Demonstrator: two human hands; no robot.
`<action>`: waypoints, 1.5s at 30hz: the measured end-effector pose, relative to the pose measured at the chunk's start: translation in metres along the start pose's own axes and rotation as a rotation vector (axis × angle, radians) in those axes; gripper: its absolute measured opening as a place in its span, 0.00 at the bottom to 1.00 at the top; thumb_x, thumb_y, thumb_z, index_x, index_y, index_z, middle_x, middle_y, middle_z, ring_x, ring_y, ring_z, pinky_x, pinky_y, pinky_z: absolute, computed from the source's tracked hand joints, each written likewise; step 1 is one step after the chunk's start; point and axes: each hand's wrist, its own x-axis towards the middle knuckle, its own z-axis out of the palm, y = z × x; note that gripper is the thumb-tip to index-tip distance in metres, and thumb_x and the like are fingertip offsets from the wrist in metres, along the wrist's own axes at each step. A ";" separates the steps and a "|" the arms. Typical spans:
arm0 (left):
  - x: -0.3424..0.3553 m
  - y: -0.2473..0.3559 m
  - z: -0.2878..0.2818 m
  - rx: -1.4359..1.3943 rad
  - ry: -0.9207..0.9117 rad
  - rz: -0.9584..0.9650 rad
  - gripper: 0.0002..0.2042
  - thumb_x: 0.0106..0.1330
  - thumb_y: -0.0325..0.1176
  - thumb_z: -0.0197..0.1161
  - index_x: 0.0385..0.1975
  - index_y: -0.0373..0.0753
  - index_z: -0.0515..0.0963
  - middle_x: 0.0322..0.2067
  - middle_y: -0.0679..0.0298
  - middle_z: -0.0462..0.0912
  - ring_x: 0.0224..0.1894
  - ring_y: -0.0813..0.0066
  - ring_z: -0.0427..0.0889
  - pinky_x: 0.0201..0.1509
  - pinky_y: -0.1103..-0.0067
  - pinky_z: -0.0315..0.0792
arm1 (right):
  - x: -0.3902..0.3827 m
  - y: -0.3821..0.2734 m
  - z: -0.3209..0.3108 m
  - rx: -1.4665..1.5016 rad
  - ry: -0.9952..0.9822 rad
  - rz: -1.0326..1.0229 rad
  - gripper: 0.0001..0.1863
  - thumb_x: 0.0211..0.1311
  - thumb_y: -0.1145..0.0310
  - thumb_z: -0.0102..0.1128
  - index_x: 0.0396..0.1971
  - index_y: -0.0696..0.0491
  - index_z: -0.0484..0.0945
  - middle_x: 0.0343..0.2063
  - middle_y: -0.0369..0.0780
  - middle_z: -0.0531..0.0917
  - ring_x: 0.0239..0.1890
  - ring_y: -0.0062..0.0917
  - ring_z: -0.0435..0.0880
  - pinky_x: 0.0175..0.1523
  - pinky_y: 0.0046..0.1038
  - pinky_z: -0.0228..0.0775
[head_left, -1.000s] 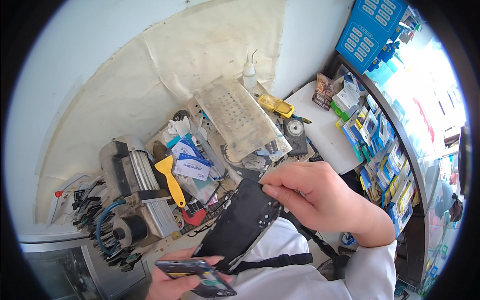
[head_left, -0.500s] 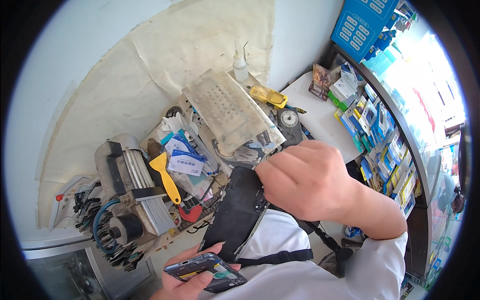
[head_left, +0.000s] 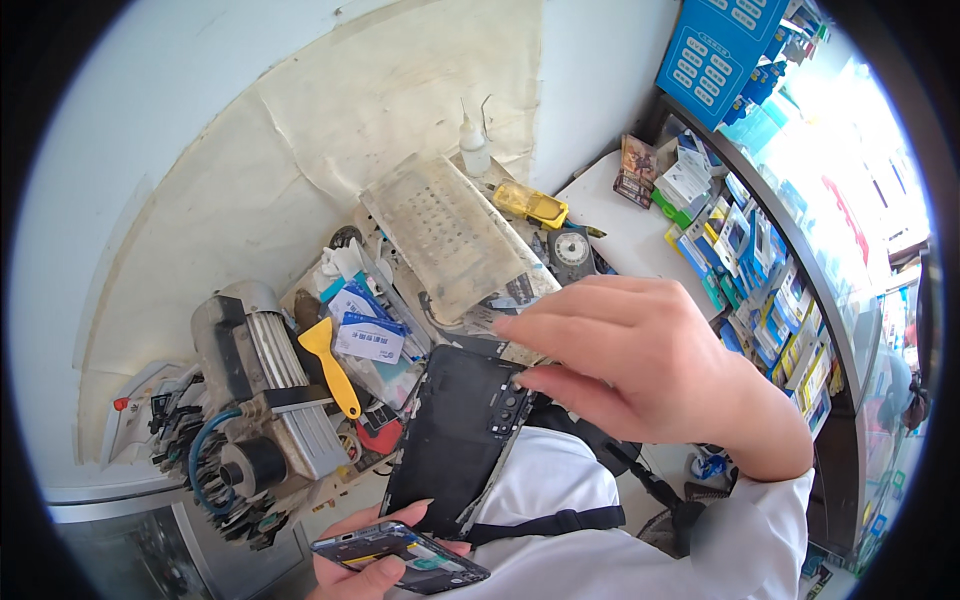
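My left hand (head_left: 372, 572) is closed around an opened phone (head_left: 425, 558), tilted, with a yellow strip and a green patch showing inside. Behind the phone, the same fingers also pinch the lower end of a black phone back cover (head_left: 450, 430). Its inner face, with camera holes near the upper right corner, is turned up toward me. My right hand (head_left: 640, 360) hovers by that corner, index finger stretched out and thumb apart from it. The thumb tip is close to the cover's edge; I cannot tell whether it touches. Nothing shows between these fingers.
A cluttered bench holds a dusty perforated plate (head_left: 445, 235), yellow scraper (head_left: 330, 365), small motor (head_left: 265, 350), blue-white cards (head_left: 370, 338), dropper bottle (head_left: 474, 147) and yellow tool (head_left: 530, 204). Boxed packages (head_left: 760, 270) fill the right side, beside a dark-framed glass case (head_left: 800, 235).
My right hand has opened from a closed fist, its index finger now stretched above the thumb. More of the cover's camera corner shows. Cover and phone have shifted slightly left and down.
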 end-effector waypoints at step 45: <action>-0.002 -0.001 -0.009 0.114 -0.090 0.034 0.22 0.73 0.26 0.59 0.64 0.26 0.67 0.64 0.41 0.71 0.51 0.42 0.84 0.56 0.53 0.80 | 0.004 -0.002 0.022 -0.115 0.106 -0.146 0.15 0.43 0.74 0.64 0.35 0.56 0.79 0.29 0.38 0.83 0.26 0.30 0.84 0.29 0.29 0.78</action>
